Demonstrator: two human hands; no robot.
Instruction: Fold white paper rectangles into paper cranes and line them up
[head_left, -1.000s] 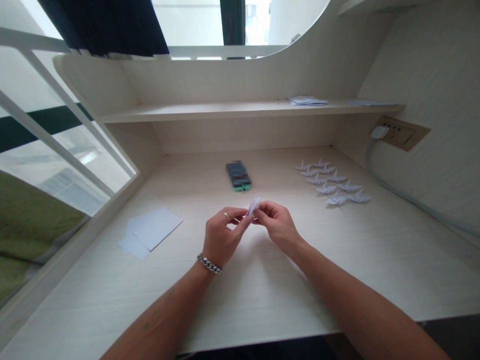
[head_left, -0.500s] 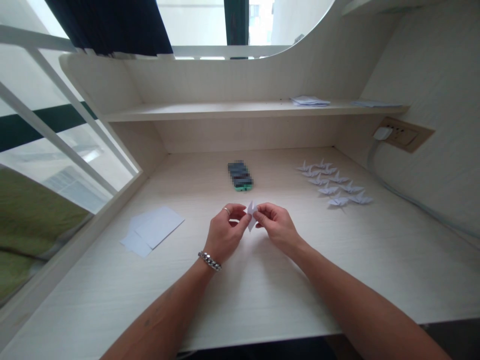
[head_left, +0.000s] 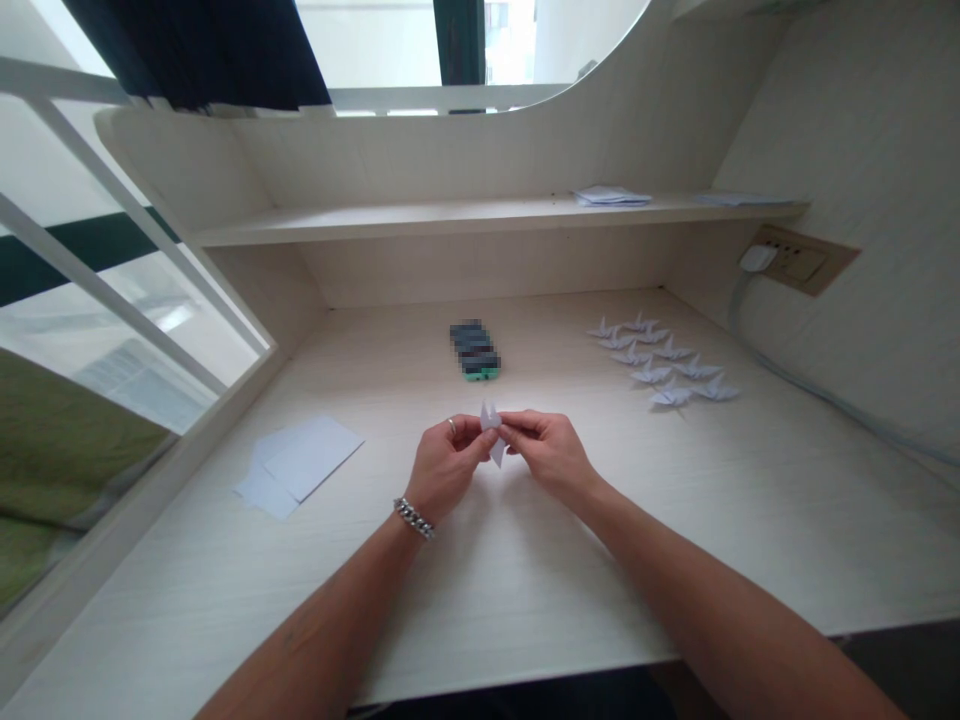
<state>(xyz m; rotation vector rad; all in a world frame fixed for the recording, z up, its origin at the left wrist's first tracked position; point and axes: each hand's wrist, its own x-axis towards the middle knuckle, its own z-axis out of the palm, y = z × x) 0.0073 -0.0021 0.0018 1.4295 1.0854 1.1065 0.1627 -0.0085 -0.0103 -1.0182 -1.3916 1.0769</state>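
Both my hands meet over the middle of the pale wooden desk (head_left: 525, 580), pinching one small folded piece of white paper (head_left: 491, 428). My left hand (head_left: 444, 467), with a ring and a chain bracelet, grips the paper's left side with fingers closed. My right hand (head_left: 547, 450) pinches its right side. Two narrow paper points stick up between the fingertips, and a lower point hangs just above the desk.
Several finished paper cranes (head_left: 664, 365) lie in rows at the right. A phone (head_left: 474, 351) rests behind my hands. Flat white sheets (head_left: 300, 462) lie at the left. More paper (head_left: 611, 196) sits on the shelf. A cable runs from the wall socket (head_left: 795, 260).
The folded paper has been turned between my fingers: its single slanted tip gave way to two upright points. Both hands stayed close together in the same spot.
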